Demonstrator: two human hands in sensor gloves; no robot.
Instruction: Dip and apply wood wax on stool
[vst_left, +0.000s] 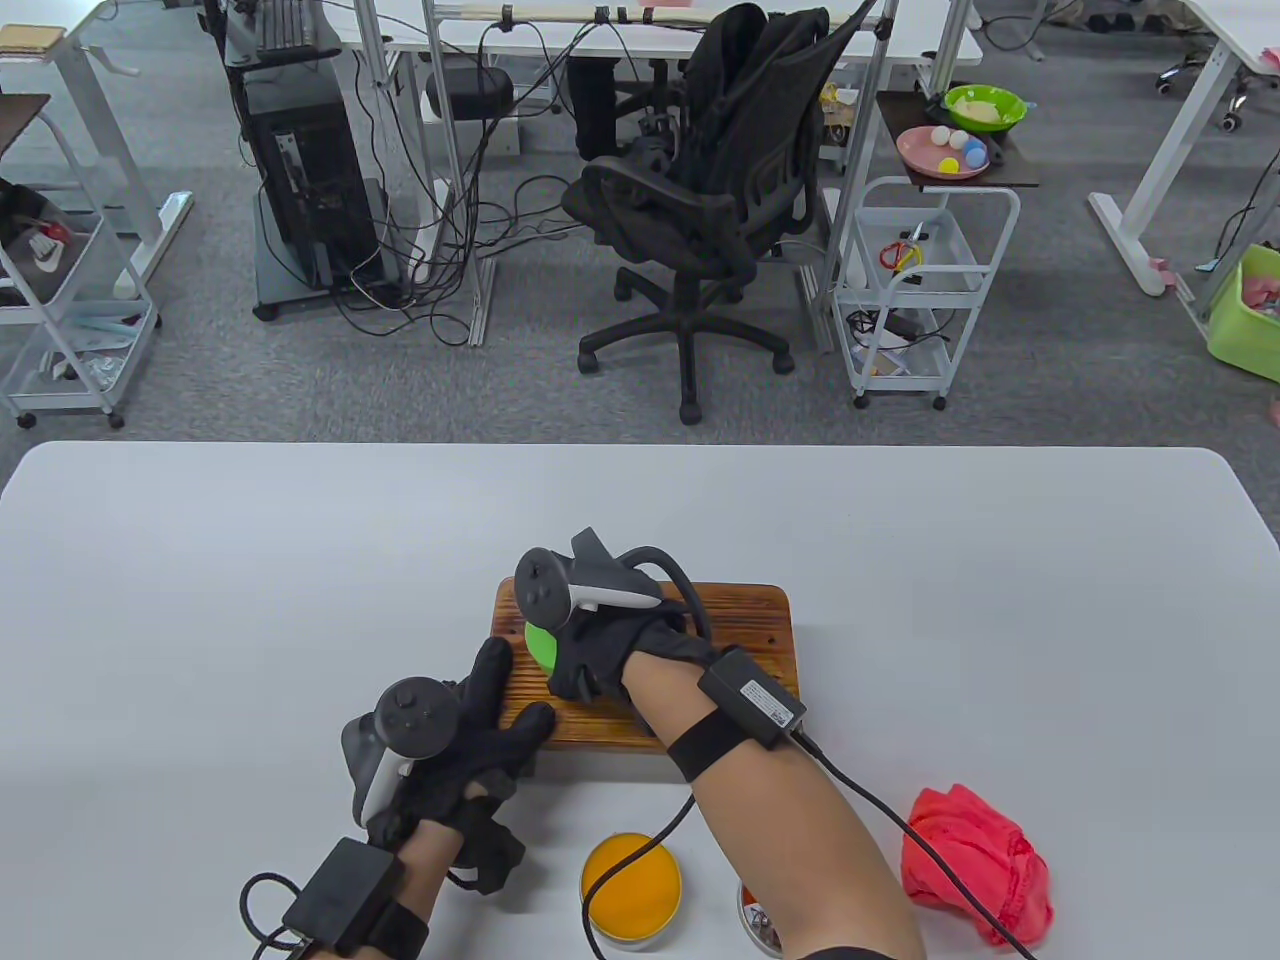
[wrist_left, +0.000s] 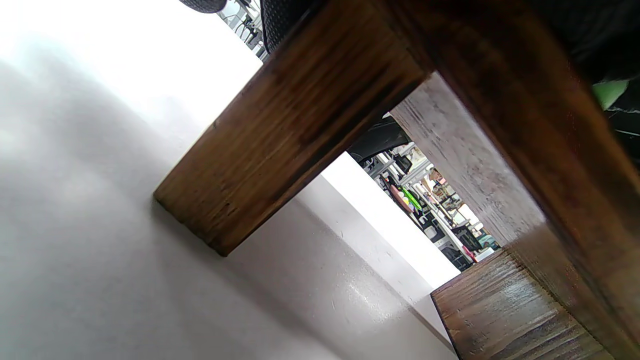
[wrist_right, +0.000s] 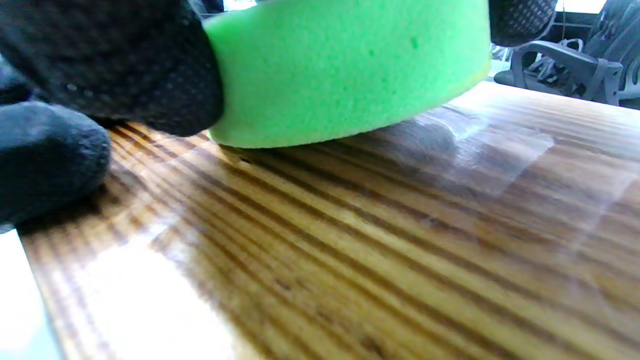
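Round orange wax tin (vst_left: 631, 886) sits nearest. Right hand (vst_left: 600, 650) grips spongy green pad (wrist_right: 345, 70) on grained stool (vst_left: 740, 640). Left hand (vst_left: 470, 740) rests flat, fingers spread, on its corner.

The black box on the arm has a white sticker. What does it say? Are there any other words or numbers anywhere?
White sticker on the black box strapped to the right forearm: print is there, but too small to read.
Stool, green sponge, wax tin, red cloth: no words or numbers show.
Trackers on the left hand and right hand: only buttons, no readable marks.
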